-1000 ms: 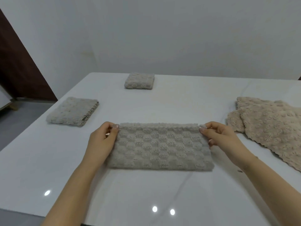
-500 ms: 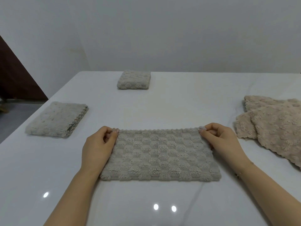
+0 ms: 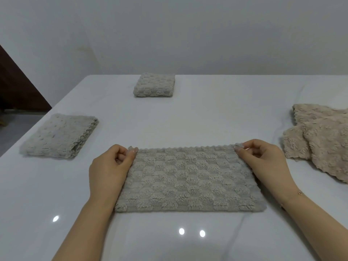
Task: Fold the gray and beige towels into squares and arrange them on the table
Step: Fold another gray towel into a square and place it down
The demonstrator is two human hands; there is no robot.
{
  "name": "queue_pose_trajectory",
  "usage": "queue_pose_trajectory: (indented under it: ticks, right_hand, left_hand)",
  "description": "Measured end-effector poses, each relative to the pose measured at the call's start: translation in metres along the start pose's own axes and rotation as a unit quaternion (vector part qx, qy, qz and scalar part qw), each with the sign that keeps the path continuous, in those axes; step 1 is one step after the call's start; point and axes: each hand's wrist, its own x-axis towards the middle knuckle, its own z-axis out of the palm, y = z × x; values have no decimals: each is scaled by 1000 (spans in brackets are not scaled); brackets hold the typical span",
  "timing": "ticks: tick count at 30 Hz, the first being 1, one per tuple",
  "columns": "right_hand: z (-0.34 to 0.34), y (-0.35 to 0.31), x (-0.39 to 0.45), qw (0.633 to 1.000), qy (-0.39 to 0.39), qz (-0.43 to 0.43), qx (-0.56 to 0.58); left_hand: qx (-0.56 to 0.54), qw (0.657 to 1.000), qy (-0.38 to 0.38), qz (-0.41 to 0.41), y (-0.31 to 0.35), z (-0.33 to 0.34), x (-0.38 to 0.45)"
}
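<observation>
We see the gray towel [image 3: 188, 178] lying flat as a folded rectangle on the white table [image 3: 216, 113], its near edge a smooth fold, its far edge scalloped. The left hand [image 3: 111, 166] pinches the towel's far left corner and the right hand [image 3: 263, 161] pinches its far right corner, the hands well apart. Left of the towel sits a folded pale square [image 3: 60, 135] near the table's left edge, with bare table between. Beyond the towel, near the table's far edge, rests a folded gray square [image 3: 154, 85]. Right of the towel lie unfolded beige towels [image 3: 323, 140], overlapping, running out of view. Bare table lies between the towel and us.
</observation>
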Motion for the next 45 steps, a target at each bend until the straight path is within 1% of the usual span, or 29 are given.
queue_pose_trajectory:
  ticks: [3,7,12,13,15,17,19,21,23,25,27,31,34,38,42,45]
  right_hand:
    - [0,1,0,1000,3,-5,-19]
    - [1,1,-2,997,25,-18,-77]
    - [-2,-7,-8,984,36,-64,-161]
    - [-5,-8,-10,977,30,-79,-196]
    - [-12,-14,-16,950,22,-135,-281]
    - [-13,-26,-26,929,26,-201,-311]
    - [-4,-44,-37,918,-3,-241,-314]
    - [15,-59,-45,915,-82,-232,-319]
    - [39,-59,-50,895,-147,-219,-360]
    - [56,-47,-51,871,-173,-204,-413]
    - [61,-34,-51,867,-176,-183,-428]
    - [46,-22,-53,871,-168,-170,-429]
    - [30,-14,-51,869,-155,-156,-443]
    - [8,-9,-50,881,-167,-131,-424]
    - [-9,0,-47,871,-180,-129,-438]
    - [-14,5,-46,866,-181,-138,-444]
  left_hand:
    - [12,1000,14,-11,2,0,1]
    - [19,999,27,-6,3,-1,-1]
    - [10,999,28,14,1,-6,-3]
    - [23,999,23,21,1,-8,-5]
    - [76,996,22,51,5,-15,-13]
    - [123,985,46,109,20,-21,-25]
    - [137,973,41,181,46,-20,-43]
    - [132,960,-6,247,71,-6,-60]
    - [165,944,-57,278,79,17,-74]
    - [222,932,-123,258,69,33,-79]
    - [241,928,-154,237,49,38,-79]
    - [262,925,-151,230,20,24,-71]
    - [262,931,-151,204,10,12,-66]
    - [247,940,-157,177,1,3,-63]
    - [245,941,-160,171,-7,-2,-61]
    - [256,941,-161,150,-15,-11,-60]
